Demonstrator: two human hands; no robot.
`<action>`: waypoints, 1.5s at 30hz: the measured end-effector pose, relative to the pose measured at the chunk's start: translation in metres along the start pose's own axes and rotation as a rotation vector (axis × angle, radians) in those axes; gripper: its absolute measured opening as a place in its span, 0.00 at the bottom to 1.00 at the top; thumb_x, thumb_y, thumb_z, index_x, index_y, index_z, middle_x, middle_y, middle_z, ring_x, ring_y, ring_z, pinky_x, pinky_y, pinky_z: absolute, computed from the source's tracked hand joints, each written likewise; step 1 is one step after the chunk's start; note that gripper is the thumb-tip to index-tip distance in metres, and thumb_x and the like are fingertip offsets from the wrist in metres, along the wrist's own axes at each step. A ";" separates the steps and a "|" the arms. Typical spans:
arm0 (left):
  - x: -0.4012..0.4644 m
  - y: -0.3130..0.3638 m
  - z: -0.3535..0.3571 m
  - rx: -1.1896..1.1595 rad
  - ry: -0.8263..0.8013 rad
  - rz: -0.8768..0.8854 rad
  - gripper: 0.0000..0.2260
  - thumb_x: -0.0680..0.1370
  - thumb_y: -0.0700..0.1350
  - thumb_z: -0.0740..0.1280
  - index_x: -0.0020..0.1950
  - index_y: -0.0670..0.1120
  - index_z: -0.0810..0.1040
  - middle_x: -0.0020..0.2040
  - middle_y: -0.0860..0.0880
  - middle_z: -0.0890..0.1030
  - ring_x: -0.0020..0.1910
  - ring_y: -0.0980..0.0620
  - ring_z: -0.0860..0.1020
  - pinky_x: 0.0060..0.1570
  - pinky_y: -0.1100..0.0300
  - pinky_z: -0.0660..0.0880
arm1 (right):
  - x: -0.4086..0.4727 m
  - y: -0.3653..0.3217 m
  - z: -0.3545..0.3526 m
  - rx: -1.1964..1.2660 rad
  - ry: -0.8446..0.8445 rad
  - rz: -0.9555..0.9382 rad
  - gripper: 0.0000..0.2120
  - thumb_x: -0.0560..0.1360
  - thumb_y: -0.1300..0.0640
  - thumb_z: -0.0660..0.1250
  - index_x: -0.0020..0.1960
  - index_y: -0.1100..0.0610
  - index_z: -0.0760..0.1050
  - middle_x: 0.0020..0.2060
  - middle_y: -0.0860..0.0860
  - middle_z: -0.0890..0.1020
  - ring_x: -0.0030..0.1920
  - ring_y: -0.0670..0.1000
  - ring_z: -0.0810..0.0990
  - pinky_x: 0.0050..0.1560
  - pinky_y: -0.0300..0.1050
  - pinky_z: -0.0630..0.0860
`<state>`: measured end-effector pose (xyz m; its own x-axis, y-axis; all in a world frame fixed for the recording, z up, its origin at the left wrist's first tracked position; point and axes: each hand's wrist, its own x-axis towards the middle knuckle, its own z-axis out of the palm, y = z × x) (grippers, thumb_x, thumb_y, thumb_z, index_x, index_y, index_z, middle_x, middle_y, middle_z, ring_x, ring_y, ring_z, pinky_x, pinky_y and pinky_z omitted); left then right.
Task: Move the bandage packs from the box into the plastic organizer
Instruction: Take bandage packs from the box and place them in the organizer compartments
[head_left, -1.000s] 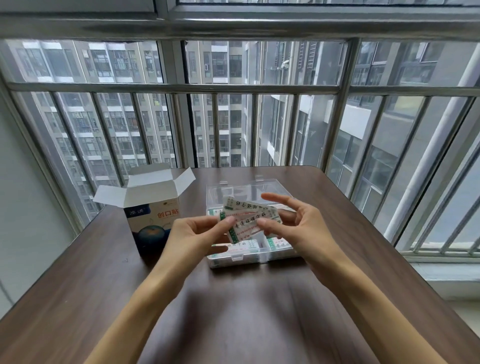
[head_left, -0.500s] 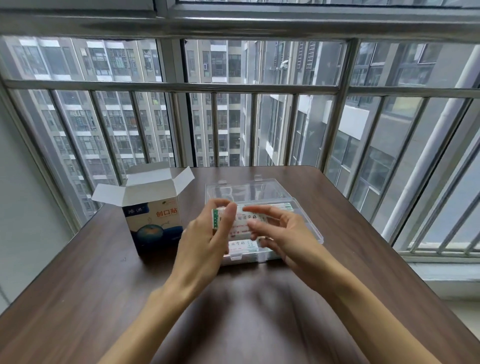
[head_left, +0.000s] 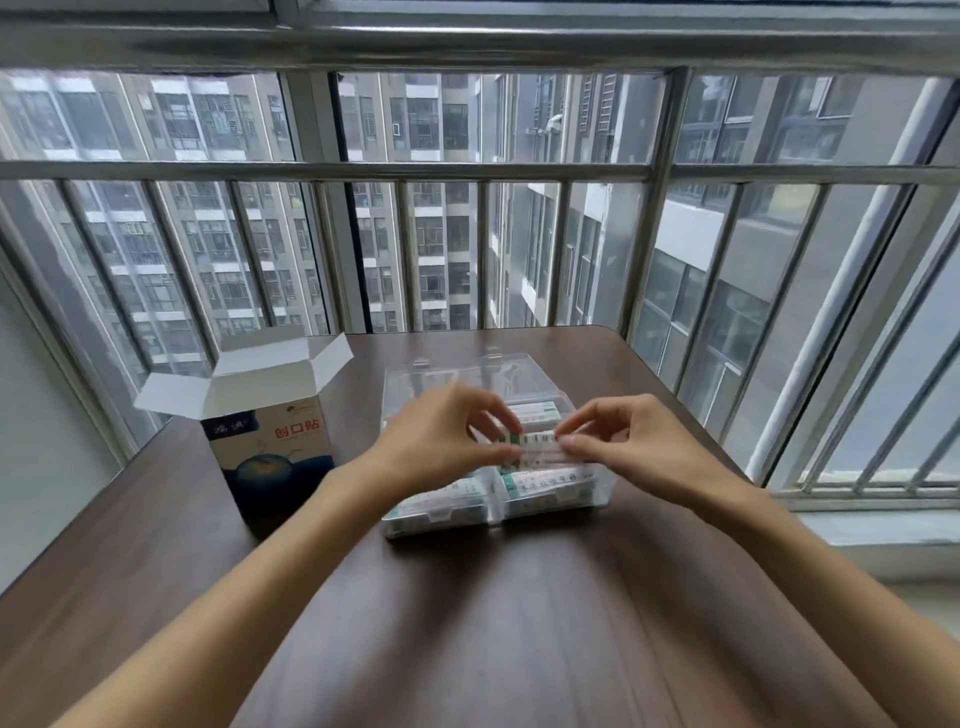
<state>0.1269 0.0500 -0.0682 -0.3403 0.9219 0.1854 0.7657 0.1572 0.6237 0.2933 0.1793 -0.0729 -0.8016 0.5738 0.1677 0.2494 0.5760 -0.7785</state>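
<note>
Bandage packs going into organizer; transfer well along.

Left hand (head_left: 441, 441) and right hand (head_left: 618, 441) each pinch one end of a bandage pack (head_left: 535, 448), held low over the middle of the plastic organizer (head_left: 605, 480). Packs already fill the near compartments (head_left: 545, 483) and one far right. Box (head_left: 272, 452) stands open to the left; remaining contents not visible.

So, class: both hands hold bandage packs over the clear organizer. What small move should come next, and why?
Probably lower the bandage packs into the organizer compartment beneath them, then release the grip. The left hand and right hand pinch the packs' two ends just above the open organizer, whose near compartments already hold packs.
</note>
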 end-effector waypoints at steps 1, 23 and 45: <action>-0.002 -0.002 0.002 0.009 -0.013 -0.009 0.06 0.70 0.52 0.75 0.45 0.57 0.82 0.40 0.56 0.84 0.37 0.64 0.80 0.46 0.54 0.80 | -0.001 0.003 0.002 -0.018 0.009 -0.012 0.01 0.71 0.55 0.73 0.43 0.51 0.83 0.35 0.47 0.84 0.36 0.52 0.79 0.40 0.43 0.76; -0.007 0.010 0.006 0.254 -0.111 -0.045 0.06 0.72 0.48 0.69 0.46 0.59 0.83 0.44 0.63 0.84 0.47 0.62 0.79 0.50 0.57 0.77 | 0.024 -0.024 -0.026 -0.572 -0.192 0.208 0.09 0.72 0.51 0.71 0.51 0.52 0.83 0.49 0.49 0.84 0.49 0.48 0.80 0.51 0.45 0.77; 0.006 0.016 0.007 0.326 -0.192 -0.054 0.07 0.73 0.55 0.71 0.45 0.52 0.82 0.42 0.57 0.85 0.22 0.67 0.74 0.37 0.64 0.72 | 0.024 -0.067 -0.001 -1.005 -0.306 0.276 0.12 0.73 0.55 0.68 0.35 0.53 0.67 0.27 0.45 0.73 0.29 0.43 0.68 0.29 0.40 0.60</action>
<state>0.1409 0.0609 -0.0625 -0.3003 0.9538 -0.0061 0.8935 0.2836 0.3483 0.2577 0.1549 -0.0164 -0.7166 0.6673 -0.2031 0.6608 0.7427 0.1086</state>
